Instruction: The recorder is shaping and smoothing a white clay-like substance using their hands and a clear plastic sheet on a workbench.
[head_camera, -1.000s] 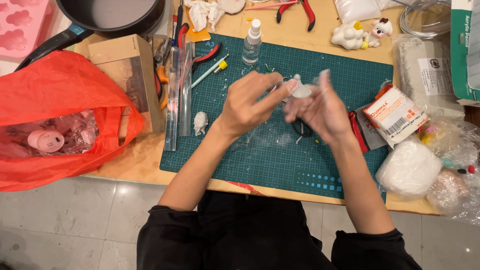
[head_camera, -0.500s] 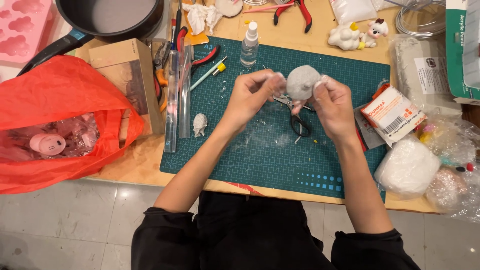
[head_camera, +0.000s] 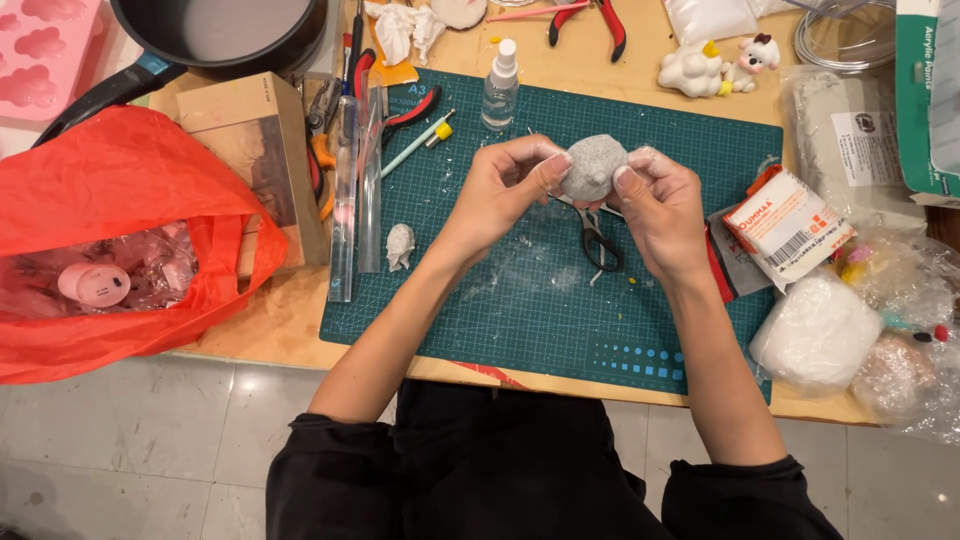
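The left hand (head_camera: 505, 185) and right hand (head_camera: 655, 205) together pinch a rounded grey lump of clay (head_camera: 593, 167), held just above the green cutting mat (head_camera: 520, 300), with black scissors (head_camera: 598, 240) beneath. Shaping seems underway; smoothing further would call for gentle, even thumb pressure.

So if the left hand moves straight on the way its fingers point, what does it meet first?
The grey clay ball, which the left hand already touches; just beyond it are the fingers of the right hand.
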